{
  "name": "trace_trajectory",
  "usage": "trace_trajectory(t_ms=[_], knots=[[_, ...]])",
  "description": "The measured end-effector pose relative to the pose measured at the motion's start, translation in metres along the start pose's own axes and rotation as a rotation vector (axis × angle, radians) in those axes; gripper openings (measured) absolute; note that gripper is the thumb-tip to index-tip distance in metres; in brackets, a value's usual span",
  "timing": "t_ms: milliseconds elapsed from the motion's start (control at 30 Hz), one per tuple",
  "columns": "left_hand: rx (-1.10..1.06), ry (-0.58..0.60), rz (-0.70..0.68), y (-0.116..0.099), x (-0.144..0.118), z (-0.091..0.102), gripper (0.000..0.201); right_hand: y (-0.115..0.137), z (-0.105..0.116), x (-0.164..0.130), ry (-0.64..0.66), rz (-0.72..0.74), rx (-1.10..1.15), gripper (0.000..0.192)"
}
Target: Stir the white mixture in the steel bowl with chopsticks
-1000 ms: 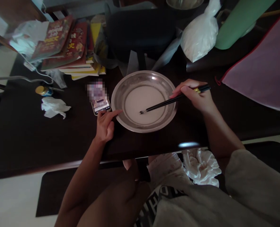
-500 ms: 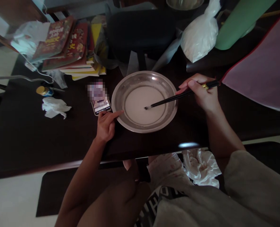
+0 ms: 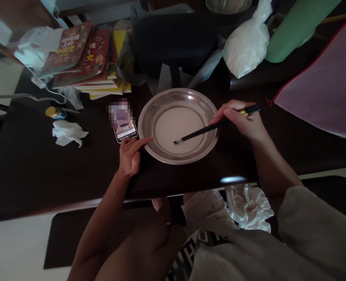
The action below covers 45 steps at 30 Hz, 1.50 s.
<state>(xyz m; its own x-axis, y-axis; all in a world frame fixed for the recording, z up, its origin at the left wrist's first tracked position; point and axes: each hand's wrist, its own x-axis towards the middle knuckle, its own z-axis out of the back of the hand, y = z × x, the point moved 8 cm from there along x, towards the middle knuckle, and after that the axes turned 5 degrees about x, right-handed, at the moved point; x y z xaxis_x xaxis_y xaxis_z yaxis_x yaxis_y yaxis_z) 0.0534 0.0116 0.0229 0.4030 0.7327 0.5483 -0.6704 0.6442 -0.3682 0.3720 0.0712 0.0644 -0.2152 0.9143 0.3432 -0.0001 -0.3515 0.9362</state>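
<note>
A wide metal basin (image 3: 146,144) holds a whitish liquid (image 3: 173,123). My right hand (image 3: 245,121) is closed around a pair of black chopsticks (image 3: 206,128) with gold bands near the top. They slant down over the right rim, and their tips are at the liquid. My left hand (image 3: 130,158) is on the near left side, its index finger stretched onto the basin's rim and its other fingers partly bent beside the phone (image 3: 126,130). Nothing shows in that hand. The phone's screen is lit and partly blurred out.
A stack of books (image 3: 82,58) stands at the back left. Nearer lie a gold-lidded jar (image 3: 54,113) and a crumpled tissue (image 3: 69,132). Behind the basin are a black bag (image 3: 175,43), a tied white plastic bag (image 3: 245,50), a green bottle (image 3: 292,35) and a purple cloth (image 3: 322,82).
My right hand has moved left with the chopsticks, and their tips have shifted left and nearer to me in the basin. My left hand has hardly moved.
</note>
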Motion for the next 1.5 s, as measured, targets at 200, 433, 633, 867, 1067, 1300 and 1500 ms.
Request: trace_trajectory(t_ms=[200,433,633,867,1067,1300,1500], knots=[[0.005,0.012,0.033,0.002,-0.001,-0.001,0.052,0.004,0.012,0.000,-0.115,0.045,-0.056,0.022],[0.028,0.009,0.075,0.003,-0.001,-0.001,0.052,0.006,-0.002,0.000,0.015,0.017,-0.046,0.021],[0.040,0.002,0.071,0.005,-0.003,-0.003,0.051,0.003,0.012,-0.001,-0.099,0.023,-0.039,0.024],[0.061,0.022,0.092,0.009,-0.004,-0.005,0.052,0.006,0.002,0.000,-0.024,0.040,-0.094,0.023],[0.071,0.033,0.093,0.007,-0.001,-0.005,0.051,0.002,0.003,-0.001,-0.033,0.001,-0.016,0.023],[0.007,0.019,0.028,0.002,-0.002,-0.003,0.055,0.005,0.008,-0.001,-0.076,0.037,-0.059,0.022],[0.018,0.002,-0.002,0.002,-0.001,-0.002,0.065,0.001,-0.002,-0.001,0.025,-0.004,-0.002,0.023]])
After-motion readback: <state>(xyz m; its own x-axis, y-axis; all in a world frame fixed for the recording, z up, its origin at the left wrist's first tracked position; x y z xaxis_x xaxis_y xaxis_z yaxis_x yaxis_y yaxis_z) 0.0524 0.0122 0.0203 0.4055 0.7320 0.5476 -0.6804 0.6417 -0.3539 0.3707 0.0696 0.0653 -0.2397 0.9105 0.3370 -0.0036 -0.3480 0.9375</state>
